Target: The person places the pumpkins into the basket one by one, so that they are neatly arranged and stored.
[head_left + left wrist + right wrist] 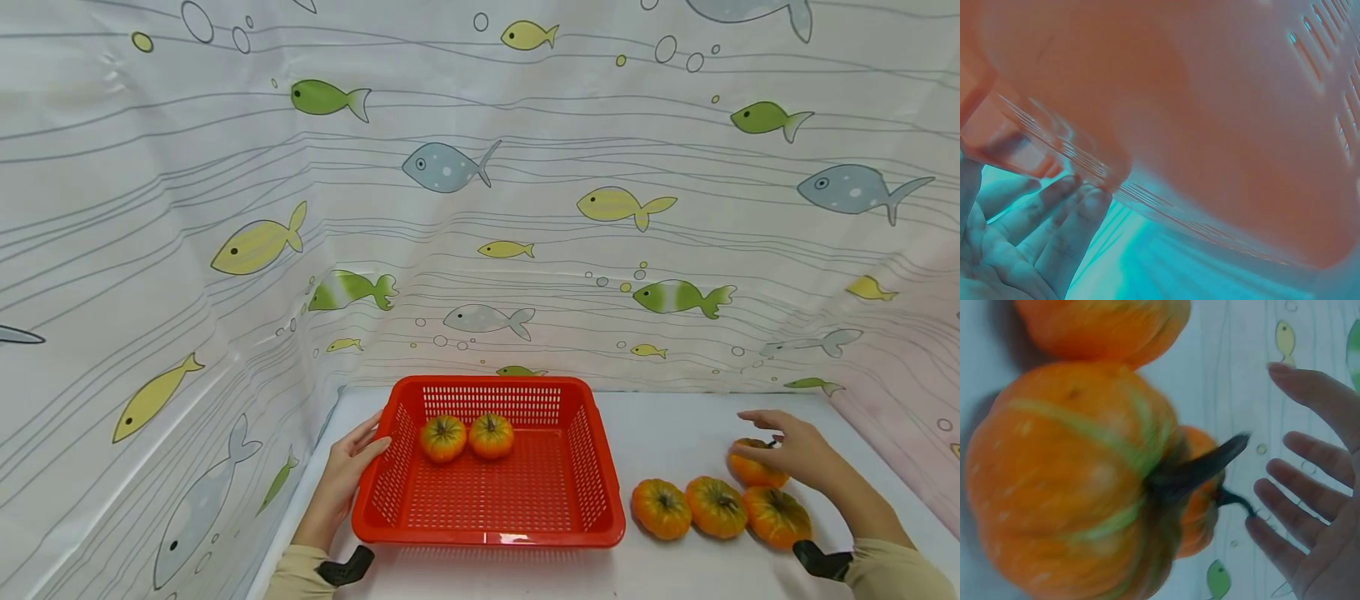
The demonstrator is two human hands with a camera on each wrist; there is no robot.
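A red plastic basket (pixel 487 539) with slotted walls stands on the table. Two small orange pumpkins lie inside near its back wall, a left one (pixel 442 439) and a right one (pixel 491 436). At the basket's left side, my left hand (pixel 347 467) holds the rim, thumb over the edge and fingertips (pixel 1094 200) against the outside. My right hand (pixel 798 450) hovers, fingers spread, by the rearmost pumpkin (pixel 757 473) on the right, partly covering it in the head view. In the right wrist view, a big-looking pumpkin (pixel 1072 487) with a dark stem stands apart from the fingers.
Three more pumpkins sit in a row right of the basket: a left (pixel 662 508), a middle (pixel 716 507) and a right one (pixel 777 517). A fish-patterned sheet (pixel 525 217) hangs behind and beside the white table (pixel 667 425).
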